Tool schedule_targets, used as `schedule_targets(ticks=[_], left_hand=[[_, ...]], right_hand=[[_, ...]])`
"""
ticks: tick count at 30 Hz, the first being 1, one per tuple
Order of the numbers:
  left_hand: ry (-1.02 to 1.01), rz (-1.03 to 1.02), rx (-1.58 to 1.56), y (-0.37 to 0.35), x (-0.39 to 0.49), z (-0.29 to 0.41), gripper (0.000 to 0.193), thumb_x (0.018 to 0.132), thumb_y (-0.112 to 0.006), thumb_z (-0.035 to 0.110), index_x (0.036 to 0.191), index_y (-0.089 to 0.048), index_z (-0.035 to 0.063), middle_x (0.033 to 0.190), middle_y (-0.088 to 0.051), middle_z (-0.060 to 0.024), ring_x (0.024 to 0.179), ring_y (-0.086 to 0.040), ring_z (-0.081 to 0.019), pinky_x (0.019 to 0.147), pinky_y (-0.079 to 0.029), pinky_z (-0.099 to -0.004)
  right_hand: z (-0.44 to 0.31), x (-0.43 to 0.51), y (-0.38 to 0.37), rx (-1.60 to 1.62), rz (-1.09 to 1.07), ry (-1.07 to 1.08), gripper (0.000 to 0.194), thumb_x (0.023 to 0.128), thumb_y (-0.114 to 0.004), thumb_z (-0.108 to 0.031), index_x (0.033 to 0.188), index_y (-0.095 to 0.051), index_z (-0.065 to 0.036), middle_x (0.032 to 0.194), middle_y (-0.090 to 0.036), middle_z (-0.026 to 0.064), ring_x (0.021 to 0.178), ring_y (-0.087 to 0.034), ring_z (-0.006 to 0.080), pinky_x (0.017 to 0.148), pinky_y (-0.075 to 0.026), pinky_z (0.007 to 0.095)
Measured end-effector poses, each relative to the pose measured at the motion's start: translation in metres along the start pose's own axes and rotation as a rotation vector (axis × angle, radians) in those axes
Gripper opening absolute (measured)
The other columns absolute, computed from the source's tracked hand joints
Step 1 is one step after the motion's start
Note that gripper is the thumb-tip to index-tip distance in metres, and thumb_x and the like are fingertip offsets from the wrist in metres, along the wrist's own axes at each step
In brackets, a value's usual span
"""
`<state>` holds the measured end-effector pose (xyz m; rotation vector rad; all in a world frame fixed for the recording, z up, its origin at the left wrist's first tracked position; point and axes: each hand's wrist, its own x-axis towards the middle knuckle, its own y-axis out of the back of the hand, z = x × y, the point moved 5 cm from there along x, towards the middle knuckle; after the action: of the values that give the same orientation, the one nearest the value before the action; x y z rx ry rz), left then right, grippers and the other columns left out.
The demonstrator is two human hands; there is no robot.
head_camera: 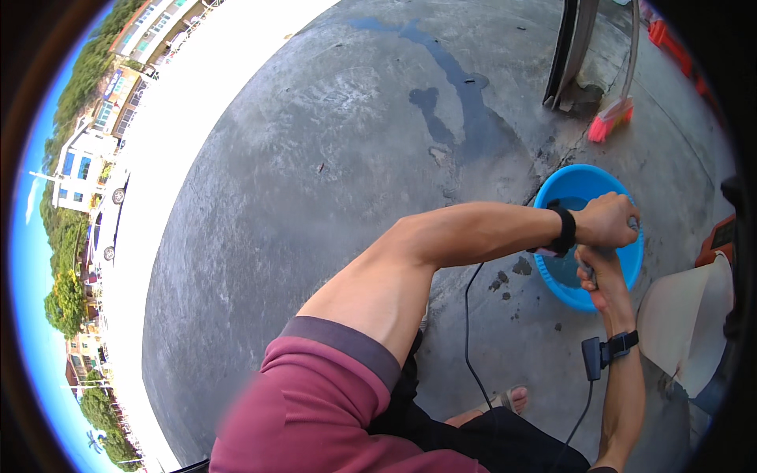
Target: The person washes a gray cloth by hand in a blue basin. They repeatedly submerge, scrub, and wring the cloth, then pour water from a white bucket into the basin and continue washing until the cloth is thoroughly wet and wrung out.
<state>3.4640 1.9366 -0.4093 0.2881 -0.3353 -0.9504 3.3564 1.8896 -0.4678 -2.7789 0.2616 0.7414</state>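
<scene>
A blue plastic basin (544,189) with water in it stands on the concrete floor. Over it my two hands are close together, one above the other in the picture. My left hand (608,219) is closed in a fist around a grey wet-looking cloth (633,223), a bit of which shows at the edge of the fist. Just below, my right hand (603,272) grips grey cloth too, which shows between the fingers. The cloth between the hands is mostly hidden. Both wrists wear black straps; a small black device (591,358) with a cable sits at the right wrist.
A broom with pink bristles (604,125) stands beyond the basin, near a metal post (568,53). A whitish bucket (680,322) is on the right. A black cable (467,331) runs near my sandalled foot (510,402). Wet patches (467,106) mark the floor.
</scene>
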Motion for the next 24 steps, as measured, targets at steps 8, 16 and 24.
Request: schedule_targets(ticks=[8,16,24], left_hand=[[-0.064,0.098,0.309,-0.022,0.010,-0.015,0.016,0.077,-0.064,0.013,0.074,-0.070,-0.0020,0.068,-0.066,-0.0247,0.060,-0.065,-0.0403,0.055,-0.053,-0.0469],[0.031,0.097,0.311,-0.029,0.022,-0.027,0.023,0.077,-0.063,0.018,0.074,-0.073,-0.0021,0.069,-0.067,-0.0257,0.062,-0.068,-0.0405,0.059,-0.056,-0.0466],[0.096,0.080,0.324,-0.033,0.030,-0.034,0.026,0.077,-0.063,0.021,0.080,-0.076,-0.0011,0.076,-0.071,-0.0246,0.070,-0.071,-0.0400,0.068,-0.058,-0.0465]], right_hand=[[0.029,0.021,0.022,-0.021,0.186,0.000,0.018,0.089,-0.075,-0.017,0.096,-0.062,-0.007,0.074,-0.059,-0.0014,0.049,-0.047,0.0034,0.038,-0.027,0.0187],[0.046,0.037,0.035,-0.031,0.255,-0.011,0.023,0.093,-0.072,-0.027,0.099,-0.059,-0.009,0.074,-0.055,-0.0020,0.048,-0.042,0.0038,0.038,-0.023,0.0207],[0.049,0.042,0.039,-0.035,0.343,-0.014,0.019,0.095,-0.067,-0.029,0.095,-0.057,-0.013,0.075,-0.053,-0.0027,0.048,-0.040,0.0039,0.039,-0.022,0.0204]])
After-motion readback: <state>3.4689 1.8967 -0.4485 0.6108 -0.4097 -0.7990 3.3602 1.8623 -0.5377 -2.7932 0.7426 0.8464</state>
